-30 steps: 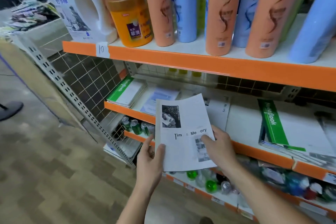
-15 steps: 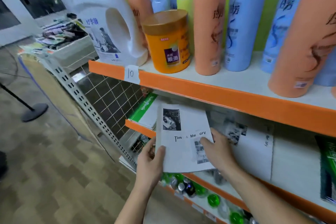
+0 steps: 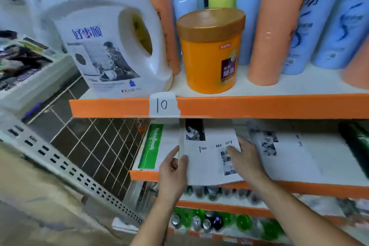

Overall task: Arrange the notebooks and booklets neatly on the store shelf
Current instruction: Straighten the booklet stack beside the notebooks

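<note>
A white booklet with black photos and the words "Time & Memory" lies partly on the middle shelf, its near edge sticking out past the orange front lip. My left hand grips the booklet's left edge, thumb on top. My right hand rests on its right side, fingers spread over the cover. To the left lies a green and white notebook. To the right a second white booklet lies flat on the same shelf.
The upper shelf with a "10" tag carries a white detergent jug, an orange tub and tall orange, blue and green bottles. Below stands a shelf of green bottles. A dark green item lies at far right.
The booklet has gone from being held in front of the shelf to lying in on the middle shelf, both hands moving forward with it. The view has come closer and risen.
</note>
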Demonstrator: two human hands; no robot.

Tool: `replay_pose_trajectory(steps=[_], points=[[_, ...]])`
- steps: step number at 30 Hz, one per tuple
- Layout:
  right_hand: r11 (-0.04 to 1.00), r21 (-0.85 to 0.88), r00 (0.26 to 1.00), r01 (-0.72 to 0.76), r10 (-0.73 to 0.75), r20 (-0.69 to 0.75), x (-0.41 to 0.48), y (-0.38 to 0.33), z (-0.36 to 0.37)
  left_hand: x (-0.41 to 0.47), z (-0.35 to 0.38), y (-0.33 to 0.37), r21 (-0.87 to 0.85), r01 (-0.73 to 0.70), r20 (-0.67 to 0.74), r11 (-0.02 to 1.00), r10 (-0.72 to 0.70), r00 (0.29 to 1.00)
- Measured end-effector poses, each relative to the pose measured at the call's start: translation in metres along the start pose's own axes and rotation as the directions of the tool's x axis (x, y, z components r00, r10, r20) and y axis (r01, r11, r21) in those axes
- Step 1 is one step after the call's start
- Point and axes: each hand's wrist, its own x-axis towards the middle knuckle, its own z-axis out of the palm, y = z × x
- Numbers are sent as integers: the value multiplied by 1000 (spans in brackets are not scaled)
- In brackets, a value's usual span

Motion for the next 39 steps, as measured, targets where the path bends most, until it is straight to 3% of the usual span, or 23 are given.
replay_pose_trajectory(steps=[4, 13, 22, 31, 39], points=[[989, -133, 995, -62, 50, -91, -8, -3, -25, 8, 28, -4, -47, 23, 89, 999, -19, 996], [994, -91, 985, -57, 41, -170, 19, 57, -137, -10, 147, 10, -39, 0, 194, 999, 8, 981], [997, -74, 997, -24, 19, -74, 45, 96, -227, -33, 240, 24, 33, 57, 145, 998, -61, 987], [986, -118, 988, -114, 100, -114, 60, 130, -251, -33, 276, 31, 138, 174, 278, 975, -207, 938], [963, -189, 981, -191, 193, -8, 79, 149, -241, -22, 269, 13, 289, 153, 222, 945, -221, 950]])
